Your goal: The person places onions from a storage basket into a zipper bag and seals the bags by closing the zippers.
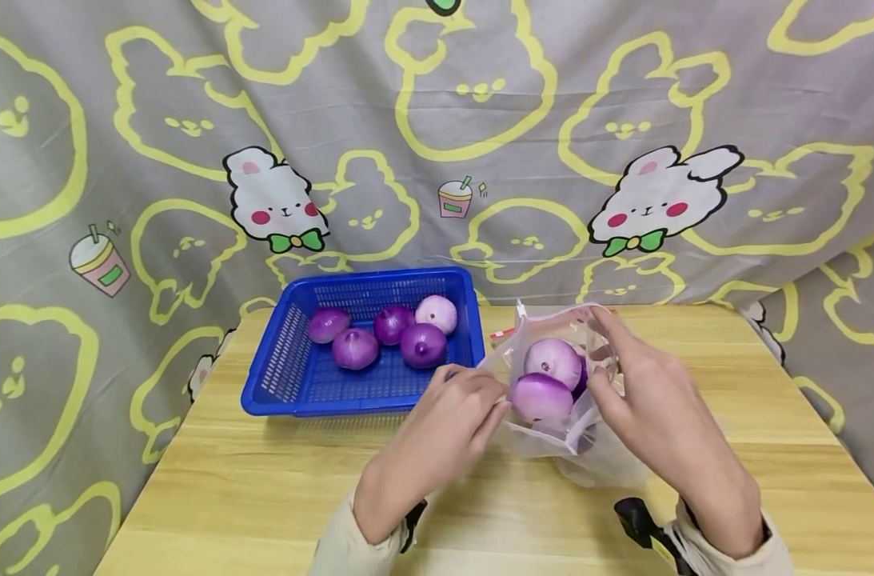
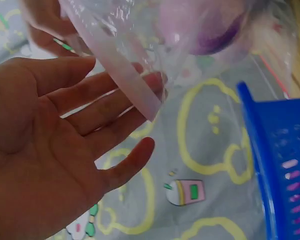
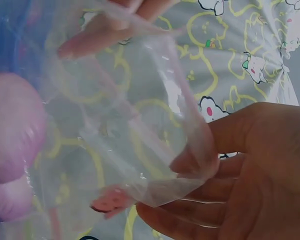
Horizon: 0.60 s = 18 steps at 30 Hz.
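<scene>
A clear plastic zip bag [image 1: 605, 468] stands on the table with its mouth spread, holding purple onions [image 1: 543, 398]; one lies partly hidden behind the others. My right hand [image 1: 656, 400] pinches the bag's right rim, thumb inside the mouth and fingers outside, as the right wrist view shows. At the opposite rim is my left hand [image 1: 447, 416]. In the left wrist view its loosely extended fingers [image 2: 107, 110] touch the bag's edge strip from outside, with the thumb apart from them. A reddish slider [image 3: 110, 201] hangs at the bag's edge.
Left of the bag stands a blue plastic basket [image 1: 336, 411] with several purple onions [image 1: 355, 349] in it. Behind the wooden table [image 1: 264, 496] hangs a grey cartoon-print curtain [image 1: 437, 240]. The basket's right wall is close to my left hand.
</scene>
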Each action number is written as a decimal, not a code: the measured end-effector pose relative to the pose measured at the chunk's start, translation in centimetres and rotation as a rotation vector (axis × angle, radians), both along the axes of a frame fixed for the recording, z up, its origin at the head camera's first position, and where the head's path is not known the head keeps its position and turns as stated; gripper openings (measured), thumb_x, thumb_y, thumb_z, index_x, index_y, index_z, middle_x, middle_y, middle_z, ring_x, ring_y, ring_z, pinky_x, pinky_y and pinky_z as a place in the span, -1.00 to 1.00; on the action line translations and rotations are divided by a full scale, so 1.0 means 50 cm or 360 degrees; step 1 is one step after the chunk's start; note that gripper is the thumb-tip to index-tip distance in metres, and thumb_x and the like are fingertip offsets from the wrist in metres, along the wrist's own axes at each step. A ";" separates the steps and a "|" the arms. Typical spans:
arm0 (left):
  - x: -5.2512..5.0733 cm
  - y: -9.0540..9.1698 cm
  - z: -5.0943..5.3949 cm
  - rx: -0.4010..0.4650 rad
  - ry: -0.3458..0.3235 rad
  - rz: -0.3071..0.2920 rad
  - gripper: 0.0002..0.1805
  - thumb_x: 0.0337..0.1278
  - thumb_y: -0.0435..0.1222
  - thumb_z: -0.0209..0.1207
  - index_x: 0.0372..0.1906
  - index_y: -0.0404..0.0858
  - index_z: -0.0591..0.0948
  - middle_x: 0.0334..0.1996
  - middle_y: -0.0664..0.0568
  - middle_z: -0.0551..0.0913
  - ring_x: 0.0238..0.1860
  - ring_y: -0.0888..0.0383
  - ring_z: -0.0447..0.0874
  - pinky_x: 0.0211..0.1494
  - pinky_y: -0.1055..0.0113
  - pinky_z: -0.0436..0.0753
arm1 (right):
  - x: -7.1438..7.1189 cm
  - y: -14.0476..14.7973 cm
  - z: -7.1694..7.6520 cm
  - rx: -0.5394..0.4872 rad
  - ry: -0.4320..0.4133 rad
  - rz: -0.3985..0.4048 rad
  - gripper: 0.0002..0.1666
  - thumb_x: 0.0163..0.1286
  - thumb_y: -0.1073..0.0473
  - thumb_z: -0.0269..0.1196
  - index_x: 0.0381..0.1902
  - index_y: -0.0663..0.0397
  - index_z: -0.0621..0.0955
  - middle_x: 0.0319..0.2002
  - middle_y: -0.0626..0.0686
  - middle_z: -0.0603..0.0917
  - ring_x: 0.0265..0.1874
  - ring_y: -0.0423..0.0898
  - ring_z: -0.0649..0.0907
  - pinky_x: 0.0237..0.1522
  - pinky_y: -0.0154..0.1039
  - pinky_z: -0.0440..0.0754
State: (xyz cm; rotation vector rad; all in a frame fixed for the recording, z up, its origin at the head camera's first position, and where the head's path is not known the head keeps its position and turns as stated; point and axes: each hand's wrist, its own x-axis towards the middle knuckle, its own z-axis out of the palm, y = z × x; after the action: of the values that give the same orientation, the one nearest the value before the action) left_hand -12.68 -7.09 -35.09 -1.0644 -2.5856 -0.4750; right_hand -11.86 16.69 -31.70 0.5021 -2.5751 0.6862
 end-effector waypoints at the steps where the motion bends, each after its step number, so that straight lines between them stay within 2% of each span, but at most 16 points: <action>1: -0.004 -0.001 -0.004 -0.0020 0.0001 0.0048 -0.83 0.44 -0.23 0.09 -0.18 -0.15 0.69 -0.19 0.11 0.72 0.04 0.16 0.64 0.22 0.12 0.47 | 0.000 0.001 0.000 0.0009 -0.0009 0.0020 -0.24 0.23 0.40 0.17 0.43 0.15 0.36 -0.22 0.14 0.73 -0.51 -0.13 0.57 -0.54 -0.23 0.43; 6: -0.009 0.001 -0.016 -0.0078 0.0012 0.0268 -0.81 0.45 -0.20 0.09 -0.17 -0.20 0.66 -0.19 0.04 0.72 0.04 0.08 0.64 0.06 0.11 0.52 | 0.001 0.002 -0.001 0.0062 -0.0072 0.0078 -0.29 0.21 0.42 0.18 0.37 0.21 0.40 -0.24 0.08 0.73 -0.37 -0.12 0.67 -0.42 -0.13 0.57; 10: -0.007 0.007 -0.020 -0.0117 0.0035 0.0341 -0.84 0.42 -0.20 0.11 -0.20 -0.18 0.63 -0.24 0.06 0.72 -0.01 0.10 0.65 -0.02 0.13 0.52 | 0.006 0.000 0.001 0.0087 -0.0150 0.0076 -0.28 0.20 0.41 0.19 0.37 0.22 0.40 -0.24 0.07 0.72 -0.36 -0.11 0.66 -0.36 -0.09 0.59; 12: -0.007 0.006 -0.020 -0.0103 0.0054 0.0316 -0.86 0.39 -0.21 0.15 -0.17 -0.18 0.64 -0.24 0.07 0.73 -0.03 0.10 0.66 -0.04 0.14 0.53 | 0.008 -0.003 0.002 0.0089 -0.0162 0.0069 -0.26 0.21 0.41 0.20 0.39 0.21 0.38 -0.24 0.06 0.71 -0.36 -0.12 0.64 -0.35 -0.09 0.58; 14: -0.010 0.002 -0.019 -0.0053 0.0063 0.0251 -0.86 0.36 -0.23 0.17 -0.12 -0.18 0.66 -0.22 0.07 0.73 -0.03 0.09 0.66 -0.02 0.14 0.54 | 0.008 -0.004 0.002 0.0092 -0.0150 0.0062 -0.25 0.21 0.39 0.20 0.41 0.21 0.38 -0.23 0.06 0.70 -0.36 -0.12 0.62 -0.35 -0.09 0.56; 18: -0.026 -0.006 -0.018 0.0175 0.0049 0.0081 -0.83 0.33 -0.30 0.18 -0.07 -0.22 0.69 -0.17 0.07 0.74 -0.04 0.10 0.65 0.02 0.16 0.56 | 0.009 -0.006 0.001 0.0079 -0.0156 0.0060 -0.27 0.28 0.33 0.20 0.43 0.19 0.36 -0.20 0.07 0.68 -0.33 -0.08 0.60 -0.32 -0.07 0.55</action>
State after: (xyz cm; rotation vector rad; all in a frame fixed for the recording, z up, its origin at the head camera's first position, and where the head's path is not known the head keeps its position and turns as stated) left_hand -13.99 -7.37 -36.00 -0.9596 -2.5215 -0.5766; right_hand -11.43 16.41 -31.64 0.5465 -2.6865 0.6769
